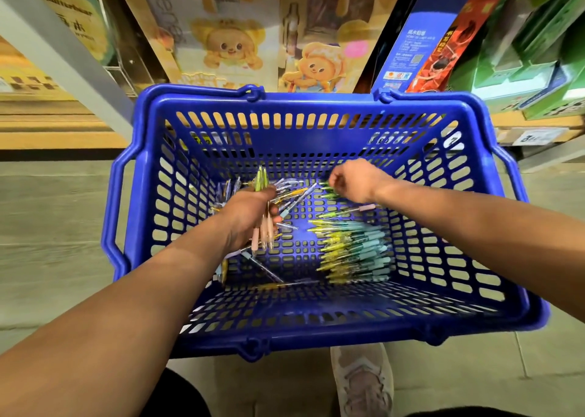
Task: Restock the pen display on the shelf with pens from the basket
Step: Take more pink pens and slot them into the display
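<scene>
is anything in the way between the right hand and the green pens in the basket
Nothing visible does. The right hand is inside the basket, right at the green pens on its floor near the far wall. The left hand holds its bunch of pens off to the side.
</scene>
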`<state>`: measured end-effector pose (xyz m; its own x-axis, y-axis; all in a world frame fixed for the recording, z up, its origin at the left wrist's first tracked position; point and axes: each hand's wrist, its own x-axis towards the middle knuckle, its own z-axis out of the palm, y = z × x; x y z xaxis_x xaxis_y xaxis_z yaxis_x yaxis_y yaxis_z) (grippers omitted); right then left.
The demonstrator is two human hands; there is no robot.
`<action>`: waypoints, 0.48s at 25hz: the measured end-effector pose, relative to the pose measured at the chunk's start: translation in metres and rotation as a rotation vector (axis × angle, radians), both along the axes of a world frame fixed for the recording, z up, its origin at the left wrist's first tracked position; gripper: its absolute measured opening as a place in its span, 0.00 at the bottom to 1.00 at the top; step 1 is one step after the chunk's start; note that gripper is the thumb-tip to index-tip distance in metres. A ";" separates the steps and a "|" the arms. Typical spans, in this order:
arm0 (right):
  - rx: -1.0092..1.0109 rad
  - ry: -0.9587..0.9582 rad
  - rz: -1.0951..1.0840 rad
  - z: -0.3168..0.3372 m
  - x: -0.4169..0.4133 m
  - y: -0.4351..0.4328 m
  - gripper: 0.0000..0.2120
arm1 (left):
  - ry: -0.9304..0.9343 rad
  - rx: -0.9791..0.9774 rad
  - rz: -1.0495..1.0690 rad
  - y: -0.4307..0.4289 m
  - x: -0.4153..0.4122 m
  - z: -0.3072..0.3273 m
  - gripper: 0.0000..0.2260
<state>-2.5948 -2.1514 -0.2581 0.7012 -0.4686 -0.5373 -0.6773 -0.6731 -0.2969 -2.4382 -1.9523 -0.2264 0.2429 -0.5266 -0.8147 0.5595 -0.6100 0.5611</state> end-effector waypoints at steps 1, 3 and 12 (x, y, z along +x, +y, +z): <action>-0.027 0.093 0.085 -0.005 -0.006 0.001 0.08 | -0.002 0.007 0.004 0.000 0.001 0.000 0.16; -0.097 0.223 0.193 -0.016 -0.018 0.007 0.08 | -0.004 0.023 0.013 -0.001 0.002 0.000 0.15; -0.037 0.262 0.350 -0.028 -0.026 -0.001 0.08 | -0.036 0.063 0.000 0.000 0.006 -0.005 0.17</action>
<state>-2.6209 -2.1521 -0.2865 0.6632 -0.2497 -0.7056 -0.4559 -0.8824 -0.1164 -2.4318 -1.9520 -0.2317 0.2722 -0.4746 -0.8370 0.5398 -0.6448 0.5412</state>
